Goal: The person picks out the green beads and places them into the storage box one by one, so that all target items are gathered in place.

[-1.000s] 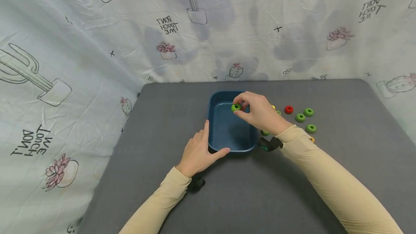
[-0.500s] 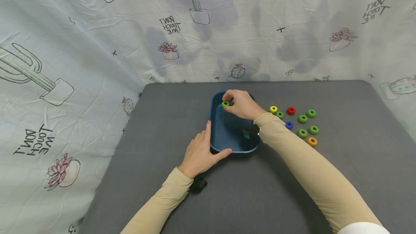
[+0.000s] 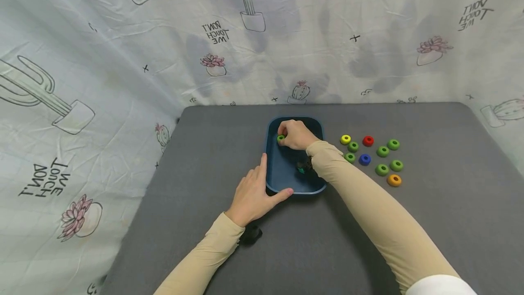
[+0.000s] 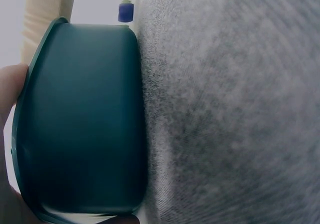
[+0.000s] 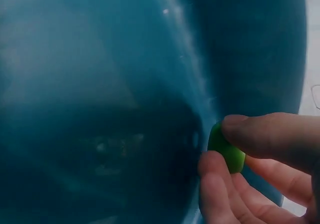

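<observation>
A blue rectangular tray with rounded corners and raised walls stands on the grey table. Inside its far left part, my right hand pinches a small green ring-shaped bead between thumb and fingers. The right wrist view shows the green bead held close to the tray's inner wall. My left hand rests against the tray's near left corner, thumb along the front rim and index finger along the left side. In the left wrist view the tray's outer wall fills much of the frame.
Right of the tray lie several loose beads: a yellow one, a red one, a blue one, an orange one and several green ones. Behind the table hangs a printed curtain.
My right hand has moved left and then lower into the tray with the green bead, uncovering the loose beads at the right. My left hand has stayed at the tray's corner.
</observation>
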`<action>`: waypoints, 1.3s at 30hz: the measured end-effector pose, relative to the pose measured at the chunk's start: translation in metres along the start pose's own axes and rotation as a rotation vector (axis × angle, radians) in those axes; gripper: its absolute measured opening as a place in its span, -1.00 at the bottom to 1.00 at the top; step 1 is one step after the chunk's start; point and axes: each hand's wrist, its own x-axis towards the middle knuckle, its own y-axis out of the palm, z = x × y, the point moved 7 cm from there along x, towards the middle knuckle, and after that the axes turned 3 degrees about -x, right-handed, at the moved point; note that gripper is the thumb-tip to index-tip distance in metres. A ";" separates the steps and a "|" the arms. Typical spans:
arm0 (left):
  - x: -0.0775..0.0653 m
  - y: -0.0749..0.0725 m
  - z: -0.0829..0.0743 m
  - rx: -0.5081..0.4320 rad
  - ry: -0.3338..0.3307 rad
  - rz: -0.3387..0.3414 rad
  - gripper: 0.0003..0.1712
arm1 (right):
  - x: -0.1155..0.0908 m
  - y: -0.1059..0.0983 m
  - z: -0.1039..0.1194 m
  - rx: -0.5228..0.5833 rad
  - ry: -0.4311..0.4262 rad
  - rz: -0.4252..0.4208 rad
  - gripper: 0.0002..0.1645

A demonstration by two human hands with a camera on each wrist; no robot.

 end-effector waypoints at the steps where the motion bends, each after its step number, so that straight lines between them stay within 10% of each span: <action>1: 0.000 0.000 0.000 0.001 0.002 -0.002 0.41 | 0.001 0.002 0.000 -0.003 0.000 0.006 -0.71; 23: 0.000 0.002 0.000 -0.007 -0.013 0.014 0.41 | -0.004 0.002 0.004 -0.023 -0.002 0.026 -0.65; 39: -0.001 0.002 0.000 -0.033 -0.011 0.005 0.41 | -0.050 -0.043 0.013 0.171 -0.058 -0.066 -0.55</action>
